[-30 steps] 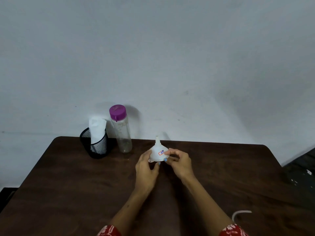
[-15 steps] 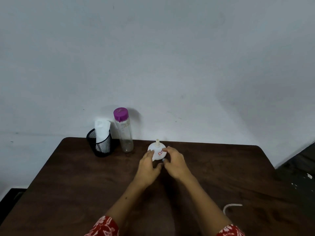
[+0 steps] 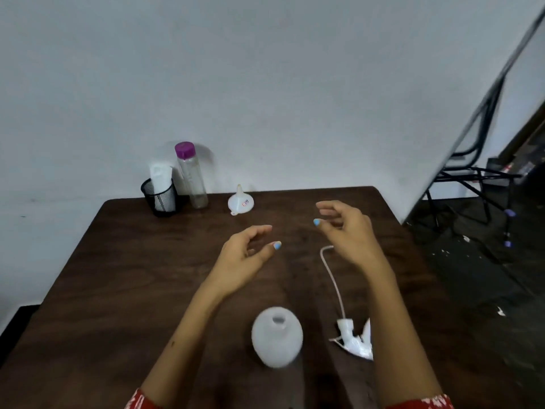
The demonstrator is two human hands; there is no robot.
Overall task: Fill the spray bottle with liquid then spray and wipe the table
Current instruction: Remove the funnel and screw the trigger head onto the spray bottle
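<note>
Dark wooden surface (image 3: pixel 124 290) carries one white spray bottle (image 3: pixel 277 338), uncapped, near the front edge, and one sprayer head (image 3: pixel 354 339) with its tube lying just beside it. One funnel (image 3: pixel 241 202), one purple-capped bottle (image 3: pixel 191 175) and one mesh cup (image 3: pixel 160 199) stand at the back. Two hands hover empty, left hand (image 3: pixel 244 255) and right hand (image 3: pixel 348 231), each grip apart with fingers loosely curled.

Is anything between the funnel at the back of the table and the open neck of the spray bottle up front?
Nothing standing on the table blocks it. The funnel sits upside down near the back; the spray bottle stands uncapped in front. Only the left hand and right hand hover over the stretch between, both holding nothing. The sprayer head lies to the right.
</note>
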